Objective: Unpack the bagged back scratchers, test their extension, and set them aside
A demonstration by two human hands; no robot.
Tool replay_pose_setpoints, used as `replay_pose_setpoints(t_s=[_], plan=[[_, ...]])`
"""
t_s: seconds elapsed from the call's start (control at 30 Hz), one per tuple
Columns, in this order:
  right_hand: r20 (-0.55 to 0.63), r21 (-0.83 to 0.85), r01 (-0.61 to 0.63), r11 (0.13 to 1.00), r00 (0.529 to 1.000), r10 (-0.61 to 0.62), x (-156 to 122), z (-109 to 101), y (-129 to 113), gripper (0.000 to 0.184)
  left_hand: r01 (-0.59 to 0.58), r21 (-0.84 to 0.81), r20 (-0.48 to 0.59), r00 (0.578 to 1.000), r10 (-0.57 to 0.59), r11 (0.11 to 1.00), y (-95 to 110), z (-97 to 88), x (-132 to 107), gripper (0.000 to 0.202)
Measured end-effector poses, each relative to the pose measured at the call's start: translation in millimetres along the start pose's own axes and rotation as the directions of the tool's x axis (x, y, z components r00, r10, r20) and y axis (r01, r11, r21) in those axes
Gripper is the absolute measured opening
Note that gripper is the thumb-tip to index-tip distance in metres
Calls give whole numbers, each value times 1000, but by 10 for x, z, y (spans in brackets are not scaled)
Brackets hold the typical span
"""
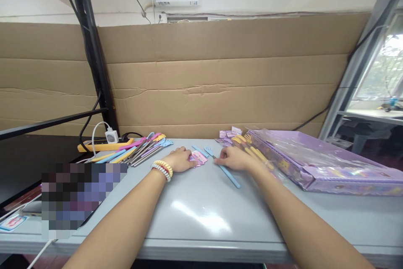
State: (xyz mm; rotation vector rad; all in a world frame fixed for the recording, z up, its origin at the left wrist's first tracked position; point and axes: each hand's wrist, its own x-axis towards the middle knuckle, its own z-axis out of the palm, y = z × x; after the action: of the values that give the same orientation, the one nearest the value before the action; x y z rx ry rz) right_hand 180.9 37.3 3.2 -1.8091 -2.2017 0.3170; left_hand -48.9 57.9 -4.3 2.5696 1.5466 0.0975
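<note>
My left hand, with bead bracelets at the wrist, rests on the grey table with its fingers curled over a small pink card. My right hand lies just to the right, fingertips pinching the metal stem of a blue-handled back scratcher with a small rake head. Both hands sit close together near the table's far middle.
A pile of coloured back scratchers lies at the left, beside a yellow power strip with a white charger. A purple flat box lies at the right, with yellow-handled scratchers and pink cards beside it. Cardboard lines the back.
</note>
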Motion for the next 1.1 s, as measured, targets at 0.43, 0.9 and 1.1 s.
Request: replay_pose_setpoints(t_s=[0.43, 0.9, 1.1], plan=[[83, -111, -108, 988, 990, 118, 15, -13, -3, 20, 5, 1, 9, 1000, -5, 1000, 16, -16, -16, 62], [-61, 619, 180, 764, 982, -181, -55, -42, -133, 8, -180, -184, -270, 955, 126, 966, 117, -19, -19, 52], [-16, 822, 177, 541, 957, -289, -72, -6, -152, 20, -319, -333, -298, 928, 222, 887, 194, -41, -57, 47]])
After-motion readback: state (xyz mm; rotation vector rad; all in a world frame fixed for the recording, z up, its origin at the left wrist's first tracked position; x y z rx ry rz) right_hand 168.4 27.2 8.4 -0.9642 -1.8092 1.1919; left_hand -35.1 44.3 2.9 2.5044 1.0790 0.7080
